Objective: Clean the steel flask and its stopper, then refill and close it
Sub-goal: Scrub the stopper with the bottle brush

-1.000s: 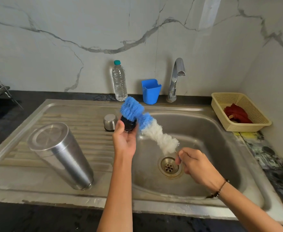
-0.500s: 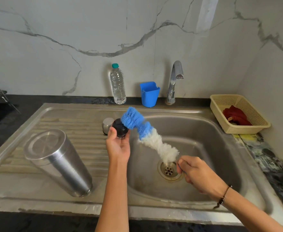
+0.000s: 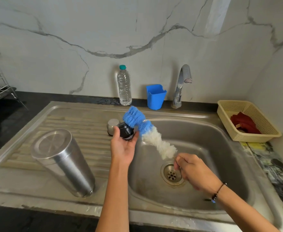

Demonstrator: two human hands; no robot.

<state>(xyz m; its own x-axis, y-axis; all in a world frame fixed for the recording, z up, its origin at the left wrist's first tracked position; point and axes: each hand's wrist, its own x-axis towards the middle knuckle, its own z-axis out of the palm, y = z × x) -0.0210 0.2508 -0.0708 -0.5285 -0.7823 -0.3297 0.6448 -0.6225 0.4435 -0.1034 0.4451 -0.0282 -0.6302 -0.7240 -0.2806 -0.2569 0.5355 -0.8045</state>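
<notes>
1. Left hand (image 3: 123, 148) cupped palm-up at sink centre, fingertips curled round black stopper (image 3: 126, 132).
2. Right hand (image 3: 193, 171) at 4 o'clock from stopper, pinched on wire handle of bottle brush (image 3: 147, 133); blue tip pressed against stopper.
3. Steel flask (image 3: 63, 162) upside down on drainboard (image 3: 80, 121) at 8 o'clock; small steel cap (image 3: 112, 127) just behind stopper.
4. Risk, judged: loosely held stopper knocked by brush into sink basin (image 3: 212, 148); bent brush likely to spring and spatter.
</notes>
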